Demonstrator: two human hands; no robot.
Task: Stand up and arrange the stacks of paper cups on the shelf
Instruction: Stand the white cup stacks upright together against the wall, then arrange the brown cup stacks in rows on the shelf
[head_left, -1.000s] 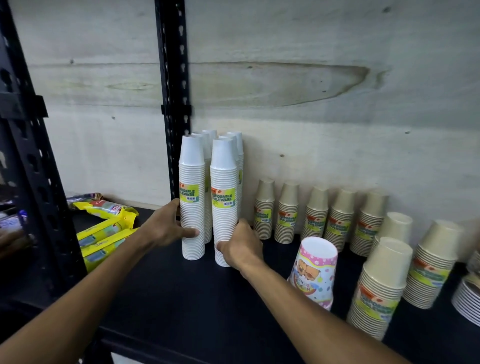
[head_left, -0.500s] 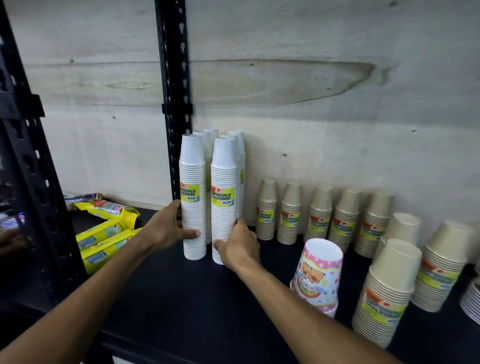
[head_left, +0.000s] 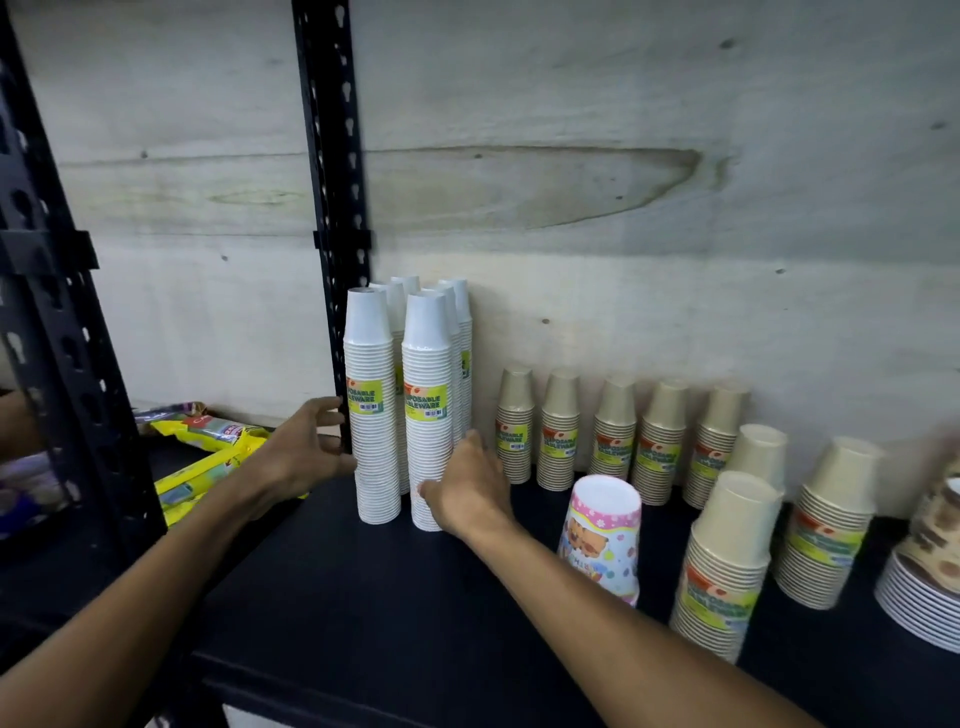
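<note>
Tall white cup stacks (head_left: 400, 405) upright, clustered by post; short tan cup stacks (head_left: 615, 431) upright along wall.

the tall cup stacks (head_left: 371, 415) are white with yellow-green labels; the short cup stacks (head_left: 561, 431) are beige, labelled green and orange; one cup stack (head_left: 602, 540) shows pink trim, cartoon bears and coloured dots; the shelf (head_left: 363, 597) is black; the packets (head_left: 208, 441) are yellow; the wall (head_left: 623, 156) is pale grey wood grain.

plates (head_left: 919, 603) cut by right edge | patterned stack (head_left: 935, 525) blurred
</note>
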